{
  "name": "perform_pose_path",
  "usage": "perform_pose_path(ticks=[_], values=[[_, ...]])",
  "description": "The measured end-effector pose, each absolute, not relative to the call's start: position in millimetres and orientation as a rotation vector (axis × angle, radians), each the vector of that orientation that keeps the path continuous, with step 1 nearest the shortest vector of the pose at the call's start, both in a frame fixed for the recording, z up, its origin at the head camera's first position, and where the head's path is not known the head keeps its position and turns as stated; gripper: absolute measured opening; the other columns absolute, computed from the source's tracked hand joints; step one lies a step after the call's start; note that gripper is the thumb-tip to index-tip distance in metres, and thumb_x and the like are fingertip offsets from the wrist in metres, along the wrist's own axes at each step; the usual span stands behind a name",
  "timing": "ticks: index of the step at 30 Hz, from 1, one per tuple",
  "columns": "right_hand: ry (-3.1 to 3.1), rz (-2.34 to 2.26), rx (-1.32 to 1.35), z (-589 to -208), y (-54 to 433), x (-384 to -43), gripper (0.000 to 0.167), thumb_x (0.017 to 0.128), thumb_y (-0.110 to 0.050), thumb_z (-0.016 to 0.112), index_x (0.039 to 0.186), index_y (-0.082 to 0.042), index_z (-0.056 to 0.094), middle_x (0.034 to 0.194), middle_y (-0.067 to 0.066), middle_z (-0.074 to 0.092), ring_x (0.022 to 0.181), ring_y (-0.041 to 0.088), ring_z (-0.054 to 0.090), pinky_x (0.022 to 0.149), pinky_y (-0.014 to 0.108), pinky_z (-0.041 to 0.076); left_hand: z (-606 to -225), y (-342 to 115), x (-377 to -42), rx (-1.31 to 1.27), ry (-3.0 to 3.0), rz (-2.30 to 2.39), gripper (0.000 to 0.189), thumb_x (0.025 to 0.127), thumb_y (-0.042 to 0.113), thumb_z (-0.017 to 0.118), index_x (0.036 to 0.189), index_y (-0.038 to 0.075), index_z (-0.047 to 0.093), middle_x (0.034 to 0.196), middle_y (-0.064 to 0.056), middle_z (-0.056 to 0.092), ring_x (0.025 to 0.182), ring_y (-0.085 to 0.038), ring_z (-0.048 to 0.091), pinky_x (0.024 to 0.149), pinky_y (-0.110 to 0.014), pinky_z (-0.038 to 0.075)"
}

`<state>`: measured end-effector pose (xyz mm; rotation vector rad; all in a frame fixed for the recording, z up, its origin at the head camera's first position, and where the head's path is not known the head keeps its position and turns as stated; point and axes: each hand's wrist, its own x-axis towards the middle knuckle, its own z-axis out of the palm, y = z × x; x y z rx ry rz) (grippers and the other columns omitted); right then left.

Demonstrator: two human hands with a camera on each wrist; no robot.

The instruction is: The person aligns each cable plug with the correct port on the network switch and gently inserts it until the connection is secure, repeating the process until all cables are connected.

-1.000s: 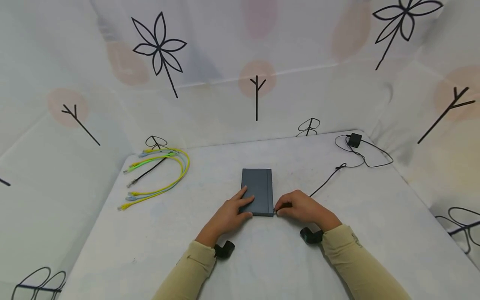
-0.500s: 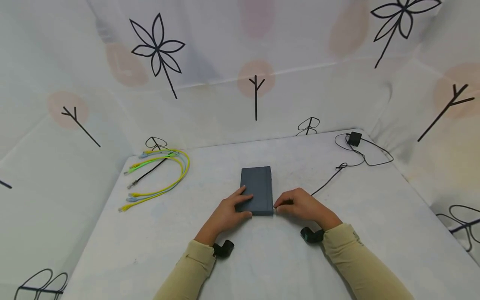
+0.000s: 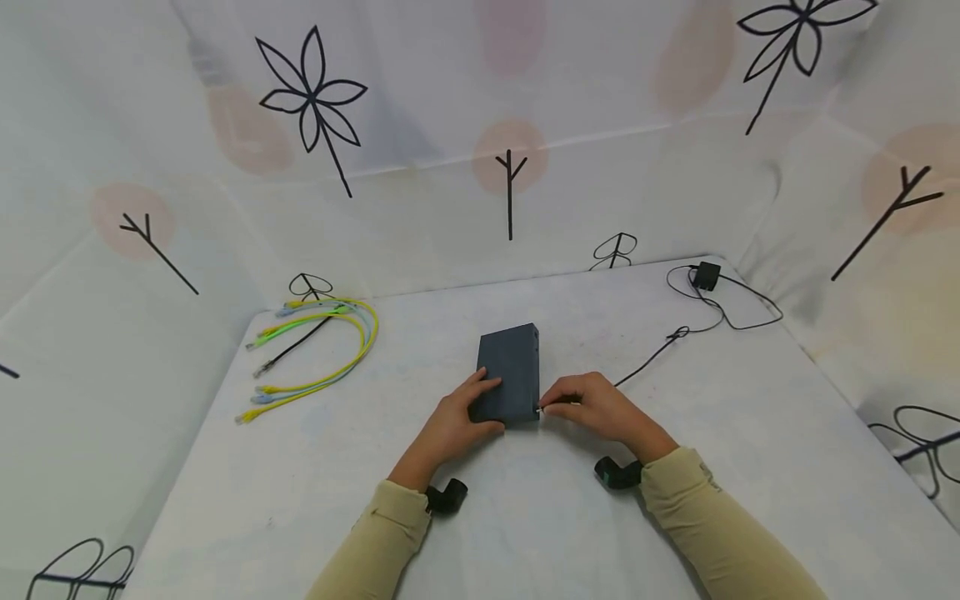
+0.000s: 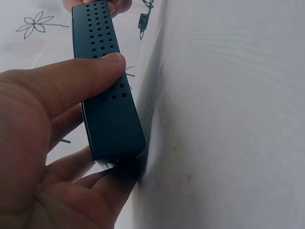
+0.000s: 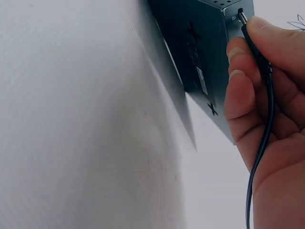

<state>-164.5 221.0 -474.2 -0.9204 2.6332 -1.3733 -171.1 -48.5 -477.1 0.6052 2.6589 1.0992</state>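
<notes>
A flat dark grey-blue box, apparently a network switch (image 3: 512,362), is tilted in the middle of the table, its right side raised. My left hand (image 3: 450,429) grips its left part, thumb on the perforated side (image 4: 108,45) and fingers around the opposite edge. In the right wrist view the labelled underside shows, lifted from the cloth. My right hand (image 3: 600,408) pinches a black barrel power plug (image 5: 257,50) between thumb and fingers. The plug's metal tip (image 5: 243,18) is at the round socket in the switch's side; how far in it sits I cannot tell.
From the plug, a black cord (image 3: 647,365) runs to a black power adapter (image 3: 707,276) at the back right. Several yellow, blue, green and black network cables (image 3: 360,350) lie looped at the back left. A patterned white cloth (image 3: 420,217) rises behind the table.
The switch has gone from lying flat to tilted, its right side coming up into view. My right hand has moved slightly up and left, bringing the plug to the socket.
</notes>
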Motion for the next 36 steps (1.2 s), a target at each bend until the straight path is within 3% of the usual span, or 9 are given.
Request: perform_pose_path(ticks=[12, 25, 36], values=[[2.58, -1.469, -0.962, -472.2, 215.8, -162.8, 0.012, 0.09, -0.017, 0.069, 0.1, -0.02, 0.075, 0.096, -0.006, 0.073, 0.085, 0.003, 0.064, 0.072, 0.024, 0.054, -476.1, -37.7, -167.5, 0.568, 2.724, 1.021, 0.084, 0.079, 0.039, 0.08, 0.15, 0.03, 0.036, 0.16, -0.005, 0.027, 0.144, -0.031, 0.032, 0.111, -0.05, 0.037], [2.521, -1.47, -0.858, -473.0, 215.4, -162.0, 0.013, 0.092, -0.022, 0.067, 0.103, -0.021, 0.074, 0.099, -0.003, 0.072, 0.088, 0.004, 0.064, 0.075, 0.025, 0.054, -477.8, -35.8, -165.3, 0.586, 2.762, 0.954, 0.081, 0.083, 0.041, 0.076, 0.151, 0.032, 0.034, 0.16, -0.007, 0.025, 0.144, -0.034, 0.032, 0.11, -0.05, 0.038], [2.501, -1.563, -0.667, -478.1, 210.9, -163.9, 0.018, 0.092, -0.026, 0.067, 0.106, -0.017, 0.073, 0.104, 0.0, 0.071, 0.094, 0.007, 0.064, 0.081, 0.025, 0.053, -482.7, -35.1, -165.5, 0.658, 2.789, 0.857, 0.07, 0.084, 0.038, 0.074, 0.146, 0.026, 0.044, 0.16, -0.006, 0.027, 0.141, -0.034, 0.037, 0.109, -0.047, 0.04]])
